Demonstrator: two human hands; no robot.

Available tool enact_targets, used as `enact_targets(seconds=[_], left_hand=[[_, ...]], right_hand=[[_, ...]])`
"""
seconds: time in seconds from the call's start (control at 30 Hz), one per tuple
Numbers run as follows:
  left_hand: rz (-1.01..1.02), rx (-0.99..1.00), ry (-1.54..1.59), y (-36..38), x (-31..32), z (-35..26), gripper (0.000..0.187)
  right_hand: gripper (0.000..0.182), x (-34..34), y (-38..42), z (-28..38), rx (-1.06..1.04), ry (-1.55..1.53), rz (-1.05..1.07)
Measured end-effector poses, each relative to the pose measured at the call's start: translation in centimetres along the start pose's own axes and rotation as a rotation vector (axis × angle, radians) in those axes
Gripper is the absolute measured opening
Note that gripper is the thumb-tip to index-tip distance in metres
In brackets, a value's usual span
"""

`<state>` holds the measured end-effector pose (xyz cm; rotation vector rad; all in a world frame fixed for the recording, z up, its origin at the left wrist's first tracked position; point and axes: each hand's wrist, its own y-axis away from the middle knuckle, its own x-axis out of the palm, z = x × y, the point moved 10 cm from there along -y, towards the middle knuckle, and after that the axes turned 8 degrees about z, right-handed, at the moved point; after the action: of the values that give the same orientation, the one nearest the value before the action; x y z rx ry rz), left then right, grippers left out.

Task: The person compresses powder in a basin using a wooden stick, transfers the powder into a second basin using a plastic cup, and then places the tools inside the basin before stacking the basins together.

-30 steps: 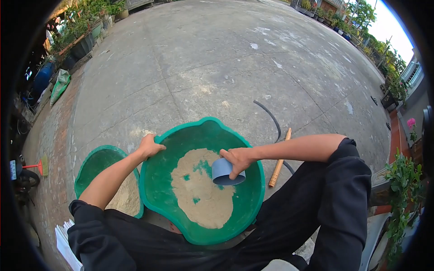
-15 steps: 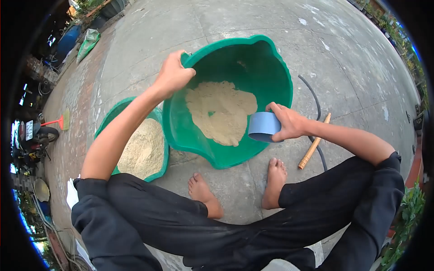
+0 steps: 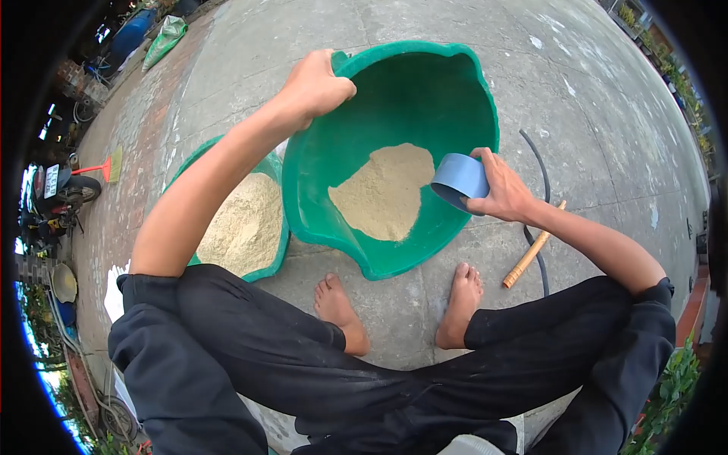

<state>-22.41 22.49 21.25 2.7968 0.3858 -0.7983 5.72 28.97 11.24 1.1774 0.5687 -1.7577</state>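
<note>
My left hand is closed on the upper left rim of a large green tub, which is tilted with its mouth facing me. Inside the tub a heap of pale, powdery meal lies toward the lower side. In my right hand is a short blue pipe-like ring, gripped by its wall over the tub's right part, beside the meal. Left of the tub, partly behind my left forearm, stands a second green tub with a larger heap of pale meal.
On the concrete to the right lie a bamboo stick and a dark hose. My bare feet are just below the tub. Far left are a red-handled broom, a parked motorbike and a green-white sack.
The large tub's far rim has risen with my left hand, and the meal has drawn into a smaller heap. My right hand has moved slightly up and right with the blue ring.
</note>
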Motion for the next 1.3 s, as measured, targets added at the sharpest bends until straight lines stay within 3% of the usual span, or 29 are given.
enact_targets(seconds=[0.07,0.1,0.13,0.23,0.3,0.4,0.53,0.67,0.77,0.87,0.97,1.03,1.1,1.17,1.27,1.3], left_hand=[[-0.037,0.043,-0.134,-0.2,0.8,0.6,0.013],[-0.276,0.126,-0.451,0.5,0.5,0.3,0.014],[-0.053,0.013,-0.257,0.2,1.6,0.4,0.015],[-0.069,-0.005,-0.188,0.7,1.3,-0.6,0.015],[0.104,-0.122,0.018,0.2,1.7,0.5,0.017],[-0.172,0.107,-0.374,1.5,2.5,-1.0,0.017],[-0.053,0.031,-0.236,2.2,3.6,-1.6,0.02],[-0.056,0.034,-0.26,1.8,3.9,-1.0,0.02],[-0.089,0.068,-0.292,1.9,3.7,-1.3,0.021],[-0.107,0.036,-0.366,2.2,3.4,-2.1,0.023],[-0.162,-0.114,-0.361,3.0,2.5,-2.7,0.033],[-0.077,-0.249,-0.272,4.2,2.7,-2.7,0.032],[-0.166,-0.051,-0.179,1.9,1.7,-0.5,0.03],[-0.131,-0.053,-0.183,0.6,1.6,0.9,0.033],[-0.218,-0.139,-0.129,-0.7,1.0,4.5,0.038],[-0.225,-0.135,-0.135,1.2,0.9,2.8,0.04]], right_hand=[[0.076,-0.2,0.2,0.3,0.068,0.008,0.02],[0.077,-0.4,0.1,0.5,0.054,0.02,-0.001],[0.078,-0.5,0.0,0.8,0.035,0.038,-0.013],[0.079,-0.9,-0.8,1.1,0.029,0.089,-0.01],[0.078,-0.8,-0.4,0.5,0.056,0.072,-0.035],[0.08,-1.3,-0.4,1.6,0.018,0.143,-0.006],[0.083,0.4,-0.9,1.1,-0.07,0.395,0.062],[0.089,3.6,-2.4,-0.7,-0.077,0.393,-0.018],[0.096,5.8,-3.9,-3.0,0.039,0.402,-0.325],[0.098,9.1,-4.3,-2.8,0.111,0.454,-0.473],[0.095,13.9,-3.8,-3.1,0.164,0.16,-0.449],[0.09,15.5,-3.7,-2.7,0.099,-0.005,-0.364],[0.086,16.2,-3.9,-3.1,0.11,-0.079,-0.294],[0.082,17.2,-4.4,-1.4,-0.059,-0.147,-0.214],[0.074,18.5,-3.9,1.4,-0.07,-0.353,-0.146],[0.073,18.7,-3.8,2.0,-0.017,-0.393,-0.075]])
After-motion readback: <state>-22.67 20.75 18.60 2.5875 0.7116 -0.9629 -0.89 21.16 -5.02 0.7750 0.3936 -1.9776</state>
